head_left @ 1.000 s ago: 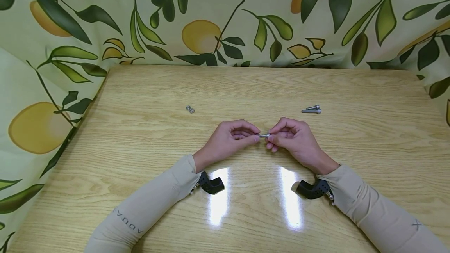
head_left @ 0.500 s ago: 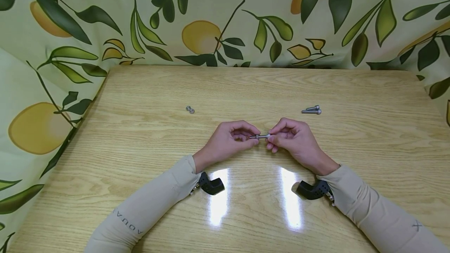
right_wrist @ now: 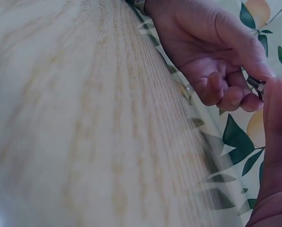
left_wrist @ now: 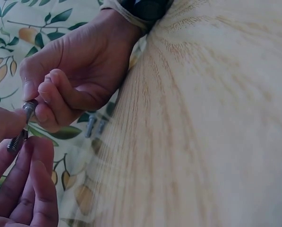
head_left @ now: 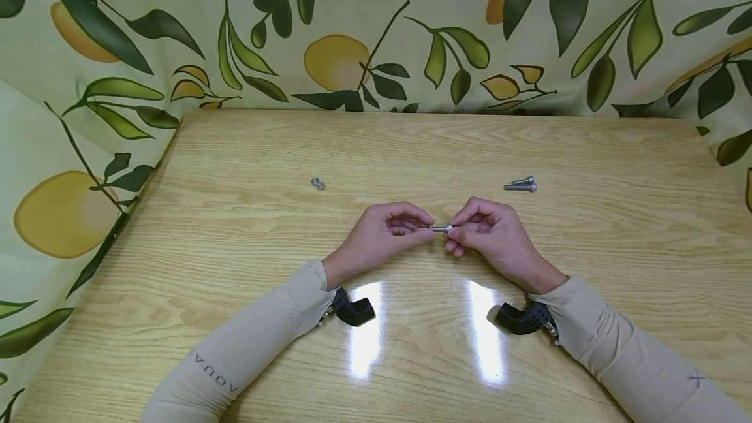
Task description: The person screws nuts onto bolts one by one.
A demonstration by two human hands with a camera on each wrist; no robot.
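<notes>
In the head view a steel bolt [head_left: 440,228] lies level between both hands. My right hand [head_left: 490,234] pinches its head between thumb and forefinger. My left hand [head_left: 388,234] pinches the bolt's other part, where a small nut [head_left: 431,228] shows on the shank, partly covered by thumb and fingertips. The left wrist view shows the bolt's threaded end [left_wrist: 14,143] sticking out past the left fingers. Its nut also shows in the right wrist view, beside the thread [right_wrist: 253,82].
Two nuts [head_left: 318,183] lie together on the wooden table [head_left: 247,227], beyond the left hand. Two more bolts [head_left: 520,184] lie side by side beyond the right hand. A leaf-and-fruit patterned cloth [head_left: 446,18] hangs behind the table.
Half a second ago the left thumb and forefinger stood apart, baring the nut and thread end; now they have come together on it. The right hand holds its place.
</notes>
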